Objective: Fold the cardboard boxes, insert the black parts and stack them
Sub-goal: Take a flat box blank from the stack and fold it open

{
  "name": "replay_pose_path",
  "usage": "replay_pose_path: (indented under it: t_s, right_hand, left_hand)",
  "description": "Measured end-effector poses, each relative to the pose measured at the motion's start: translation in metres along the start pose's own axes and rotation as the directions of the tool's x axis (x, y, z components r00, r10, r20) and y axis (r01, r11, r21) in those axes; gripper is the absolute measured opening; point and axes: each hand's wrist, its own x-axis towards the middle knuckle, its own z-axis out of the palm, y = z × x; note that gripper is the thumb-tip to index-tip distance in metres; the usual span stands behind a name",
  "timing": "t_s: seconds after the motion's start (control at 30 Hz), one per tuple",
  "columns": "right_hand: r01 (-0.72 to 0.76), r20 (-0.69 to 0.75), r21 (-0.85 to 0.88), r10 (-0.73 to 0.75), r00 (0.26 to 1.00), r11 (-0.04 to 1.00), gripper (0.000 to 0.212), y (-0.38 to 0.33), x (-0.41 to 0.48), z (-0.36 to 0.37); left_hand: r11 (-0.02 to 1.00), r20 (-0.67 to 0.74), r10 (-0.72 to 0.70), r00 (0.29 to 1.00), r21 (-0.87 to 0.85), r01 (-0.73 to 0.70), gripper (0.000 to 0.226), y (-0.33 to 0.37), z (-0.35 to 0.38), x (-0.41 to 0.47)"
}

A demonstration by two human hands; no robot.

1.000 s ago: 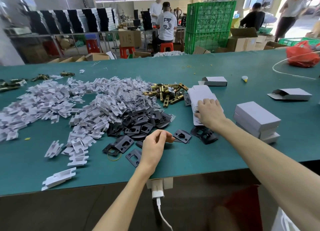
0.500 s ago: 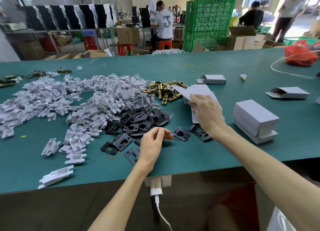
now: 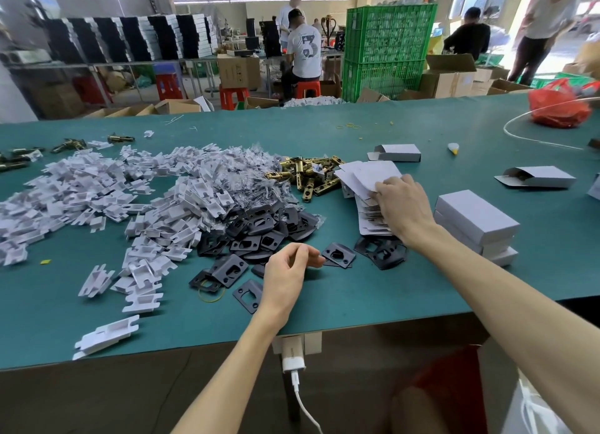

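Note:
My right hand (image 3: 401, 206) rests on a stack of flat white box blanks (image 3: 370, 219) and pinches the top blank (image 3: 368, 175), lifting its far end. My left hand (image 3: 289, 269) hovers near the table's front edge with fingers loosely curled, holding nothing. Just right of it lies a black plate (image 3: 337, 255). A heap of black plates (image 3: 259, 232) spreads behind and left of that hand. Right of my right forearm stands a stack of three folded white boxes (image 3: 475, 220).
A wide pile of white plastic inserts (image 3: 97, 199) covers the left of the green table (image 3: 324, 307). Brass latch parts (image 3: 308, 177) lie behind the blanks. Half-folded boxes (image 3: 397, 152) (image 3: 539, 177) lie farther back, a red bag (image 3: 558, 105) far right. People work behind the table.
My right hand went from pressing flat on the blank stack to raising the top blank off it. My left hand has hardly moved.

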Motion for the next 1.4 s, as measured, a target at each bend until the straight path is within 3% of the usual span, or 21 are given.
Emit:
replay_pose_path:
  t_s: [0.07,0.17,0.3,0.37,0.53,0.63,0.77,0.87,0.97,1.13,1.4]
  right_hand:
    - [0.038,-0.189,0.167,-0.006,0.982,0.985,0.032,-0.008,-0.004,-0.011]
    - [0.259,-0.392,0.334,-0.116,0.912,0.906,0.024,-0.035,-0.026,-0.022]
    - [0.510,-0.449,0.372,-0.331,0.830,0.775,0.029,-0.069,-0.072,-0.006]
    - [0.569,-0.446,0.432,-0.383,0.809,0.699,0.032,-0.080,-0.094,0.011]
    - [0.293,-0.259,0.815,-0.139,0.956,0.500,0.040,-0.096,-0.127,0.037]
    - [0.207,-0.130,0.864,-0.193,0.973,0.460,0.040,-0.098,-0.129,0.041]
    - [-0.024,0.090,0.922,-0.154,0.984,0.386,0.042,-0.087,-0.121,0.030]
    - [-0.122,0.187,0.935,-0.170,0.968,0.332,0.064,-0.081,-0.119,0.024]
    - [-0.235,0.254,0.965,-0.174,0.951,0.120,0.079,-0.079,-0.119,0.024]
    - [-0.425,0.395,0.879,-0.169,0.903,-0.218,0.083,-0.071,-0.113,0.028]
    - [-0.411,0.403,0.892,-0.083,0.912,-0.189,0.042,-0.074,-0.114,0.036]
  left_hand:
    - [1.000,0.001,0.002,1.000,-0.015,-0.002,0.028,0.000,0.001,0.000]
    - [0.995,0.020,-0.004,1.000,-0.097,0.005,0.034,0.000,0.000,0.002]
    - [0.945,0.036,-0.055,0.998,-0.322,0.063,0.060,0.007,-0.005,-0.001]
    - [0.902,0.020,-0.054,0.998,-0.428,0.057,0.062,0.009,-0.007,-0.003]
    - [0.851,0.001,-0.124,0.992,-0.513,0.107,0.074,0.013,-0.011,-0.003]
    - [0.834,-0.018,-0.180,0.984,-0.534,0.143,0.054,0.015,-0.015,-0.002]
    - [0.669,0.016,-0.262,0.965,-0.717,0.194,0.054,0.011,-0.026,0.002]
    - [0.620,0.076,-0.280,0.957,-0.747,0.241,0.043,0.008,-0.026,0.004]
    - [0.556,0.113,-0.285,0.952,-0.789,0.260,0.041,0.007,-0.027,0.005]
    - [0.520,0.125,-0.274,0.953,-0.815,0.256,0.044,0.008,-0.033,0.010]
    - [0.635,0.256,-0.201,0.946,-0.701,0.325,0.037,0.016,-0.018,0.003]
